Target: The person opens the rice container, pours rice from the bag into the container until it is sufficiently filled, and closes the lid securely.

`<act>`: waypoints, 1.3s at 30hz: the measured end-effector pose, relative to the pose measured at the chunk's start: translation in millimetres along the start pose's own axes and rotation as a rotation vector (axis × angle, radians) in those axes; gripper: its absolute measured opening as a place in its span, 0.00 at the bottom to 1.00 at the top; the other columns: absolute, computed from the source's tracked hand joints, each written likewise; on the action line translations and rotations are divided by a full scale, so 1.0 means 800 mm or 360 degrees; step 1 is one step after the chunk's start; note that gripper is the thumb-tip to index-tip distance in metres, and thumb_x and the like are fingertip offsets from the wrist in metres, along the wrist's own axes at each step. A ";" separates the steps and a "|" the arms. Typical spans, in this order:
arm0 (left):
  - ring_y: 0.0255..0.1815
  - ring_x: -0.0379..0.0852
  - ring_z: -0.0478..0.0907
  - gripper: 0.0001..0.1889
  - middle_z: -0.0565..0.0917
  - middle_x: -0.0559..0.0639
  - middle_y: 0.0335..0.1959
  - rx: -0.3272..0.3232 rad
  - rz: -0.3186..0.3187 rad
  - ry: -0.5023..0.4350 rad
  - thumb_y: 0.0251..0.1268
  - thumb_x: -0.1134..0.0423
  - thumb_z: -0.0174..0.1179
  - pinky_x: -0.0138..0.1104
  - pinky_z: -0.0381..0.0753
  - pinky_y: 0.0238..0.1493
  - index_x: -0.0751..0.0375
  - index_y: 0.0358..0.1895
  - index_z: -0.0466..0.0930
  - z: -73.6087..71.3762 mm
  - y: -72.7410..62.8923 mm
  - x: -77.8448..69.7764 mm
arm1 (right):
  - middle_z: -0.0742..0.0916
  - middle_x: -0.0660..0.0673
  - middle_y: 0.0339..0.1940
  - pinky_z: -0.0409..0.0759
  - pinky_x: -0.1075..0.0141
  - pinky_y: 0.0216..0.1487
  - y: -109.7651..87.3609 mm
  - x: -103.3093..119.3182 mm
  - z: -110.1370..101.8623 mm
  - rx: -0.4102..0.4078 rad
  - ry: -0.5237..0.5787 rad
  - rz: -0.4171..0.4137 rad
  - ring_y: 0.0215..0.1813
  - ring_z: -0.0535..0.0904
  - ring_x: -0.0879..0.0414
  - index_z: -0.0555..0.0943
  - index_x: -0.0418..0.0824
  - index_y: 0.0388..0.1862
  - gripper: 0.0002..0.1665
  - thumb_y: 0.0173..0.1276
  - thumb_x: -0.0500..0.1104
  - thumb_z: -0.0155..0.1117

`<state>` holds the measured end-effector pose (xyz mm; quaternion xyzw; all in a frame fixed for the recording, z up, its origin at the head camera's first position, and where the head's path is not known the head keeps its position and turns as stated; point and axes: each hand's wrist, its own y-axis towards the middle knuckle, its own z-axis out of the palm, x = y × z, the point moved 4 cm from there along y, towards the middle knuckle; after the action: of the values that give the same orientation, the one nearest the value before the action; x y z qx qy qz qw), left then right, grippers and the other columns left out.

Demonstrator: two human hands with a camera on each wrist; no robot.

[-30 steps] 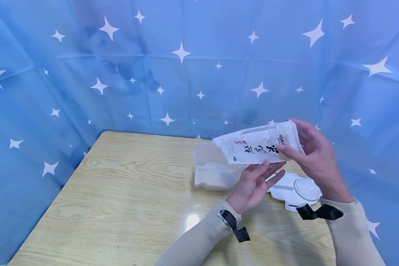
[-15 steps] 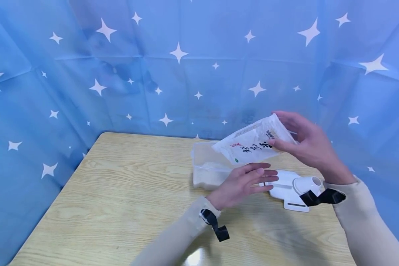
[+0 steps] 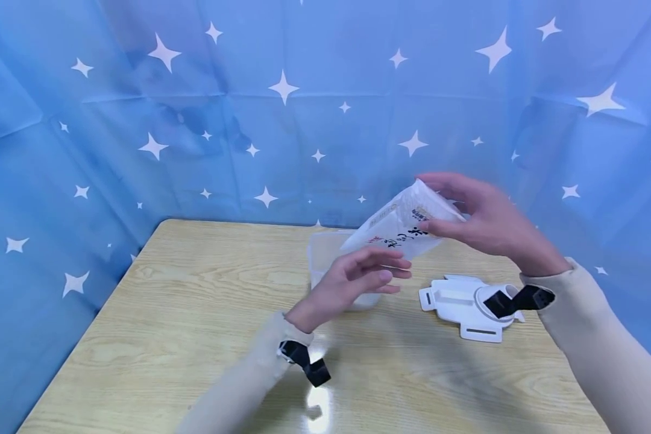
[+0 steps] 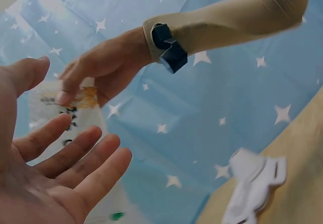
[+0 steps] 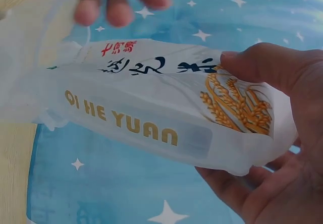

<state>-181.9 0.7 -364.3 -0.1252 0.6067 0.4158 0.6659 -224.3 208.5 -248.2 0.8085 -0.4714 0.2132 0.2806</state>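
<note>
R grip [image 3: 483, 220], wide, pinches bag [image 5: 136, 103]; L grip [image 3: 344, 282] loosely spread, prob. just off it.

The head view looks forward and down from behind the left hand [image 3: 349, 280] and right hand [image 3: 483, 220], farthest off. Each wrist view, close to its own hand, faces the other; both share the bag [image 5: 151, 95].

Blue star-patterned curtain [image 3: 325, 120] behind a pale wood-grain table [image 3: 157, 319].
</note>
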 end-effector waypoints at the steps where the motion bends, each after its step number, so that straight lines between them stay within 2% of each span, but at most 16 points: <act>1: 0.68 0.65 0.77 0.22 0.76 0.74 0.66 -0.0016 0.0022 0.0049 0.78 0.68 0.55 0.51 0.84 0.63 0.74 0.70 0.68 -0.003 -0.002 -0.006 | 0.86 0.50 0.60 0.80 0.78 0.48 0.002 0.001 0.001 0.0015 0.0003 -0.0011 0.51 0.85 0.66 0.74 0.60 0.73 0.41 0.62 0.44 0.79; 6: 0.65 0.69 0.77 0.23 0.76 0.74 0.66 -0.0100 0.0134 0.0241 0.75 0.70 0.58 0.51 0.85 0.63 0.74 0.68 0.70 -0.022 -0.008 -0.032 | 0.87 0.47 0.60 0.80 0.75 0.45 0.009 0.009 0.001 0.0072 -0.0057 -0.0026 0.50 0.84 0.61 0.74 0.59 0.74 0.42 0.62 0.45 0.79; 10: 0.64 0.69 0.78 0.23 0.77 0.73 0.63 -0.0224 0.0220 0.0361 0.72 0.71 0.61 0.50 0.84 0.64 0.73 0.67 0.71 -0.040 -0.010 -0.052 | 0.87 0.48 0.58 0.82 0.69 0.42 0.020 0.020 0.002 0.0145 -0.0156 -0.0063 0.49 0.84 0.54 0.74 0.62 0.73 0.40 0.63 0.47 0.78; 15: 0.63 0.59 0.80 0.23 0.80 0.66 0.62 -0.0444 0.0239 0.0615 0.71 0.70 0.62 0.43 0.87 0.60 0.64 0.67 0.73 -0.063 -0.008 -0.068 | 0.87 0.50 0.59 0.85 0.64 0.41 0.035 0.029 0.009 0.0281 -0.0160 -0.0144 0.48 0.84 0.54 0.75 0.62 0.73 0.40 0.63 0.43 0.78; 18: 0.65 0.53 0.79 0.25 0.80 0.58 0.63 -0.0527 0.0219 0.0782 0.70 0.68 0.65 0.45 0.85 0.62 0.56 0.69 0.73 -0.071 -0.004 -0.071 | 0.86 0.51 0.59 0.86 0.61 0.43 0.042 0.033 0.015 0.0353 -0.0156 -0.0150 0.48 0.84 0.54 0.75 0.61 0.73 0.40 0.63 0.41 0.77; 22: 0.67 0.48 0.77 0.33 0.78 0.49 0.66 -0.0529 0.0146 0.0936 0.66 0.61 0.71 0.48 0.81 0.68 0.45 0.72 0.70 -0.076 0.005 -0.068 | 0.87 0.49 0.58 0.85 0.59 0.43 0.047 0.037 0.020 0.0394 -0.0184 -0.0156 0.47 0.83 0.52 0.75 0.60 0.73 0.40 0.64 0.42 0.76; 26: 0.65 0.42 0.78 0.38 0.79 0.43 0.66 -0.0488 0.0021 0.1033 0.62 0.53 0.74 0.44 0.80 0.68 0.36 0.74 0.67 -0.077 0.014 -0.064 | 0.88 0.49 0.54 0.84 0.58 0.42 0.052 0.043 0.023 0.0400 -0.0209 -0.0169 0.44 0.82 0.52 0.76 0.61 0.72 0.39 0.64 0.42 0.76; 31: 0.60 0.40 0.81 0.31 0.83 0.42 0.60 -0.0502 -0.0036 0.1018 0.63 0.53 0.73 0.42 0.83 0.64 0.40 0.70 0.74 -0.078 0.019 -0.060 | 0.87 0.51 0.54 0.85 0.58 0.42 0.055 0.050 0.026 0.0428 -0.0178 -0.0166 0.45 0.82 0.53 0.76 0.62 0.71 0.37 0.65 0.42 0.76; 35: 0.57 0.42 0.83 0.24 0.86 0.43 0.56 -0.0544 -0.0018 0.1023 0.65 0.55 0.72 0.41 0.85 0.61 0.45 0.64 0.79 -0.079 0.021 -0.059 | 0.87 0.51 0.54 0.85 0.58 0.43 0.056 0.050 0.028 0.0431 -0.0136 -0.0164 0.46 0.83 0.53 0.77 0.62 0.70 0.36 0.65 0.42 0.75; 39: 0.55 0.42 0.84 0.22 0.87 0.44 0.53 -0.0579 0.0020 0.1055 0.65 0.56 0.72 0.40 0.87 0.59 0.47 0.61 0.80 -0.080 0.021 -0.060 | 0.88 0.51 0.54 0.85 0.58 0.43 0.057 0.049 0.027 0.0401 -0.0113 -0.0198 0.45 0.83 0.54 0.78 0.60 0.69 0.35 0.65 0.41 0.76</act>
<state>-234.5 -51.0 -329.7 -0.3653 0.7063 0.4577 0.3977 -244.5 150.7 -229.2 0.8719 -0.3996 0.2243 0.1727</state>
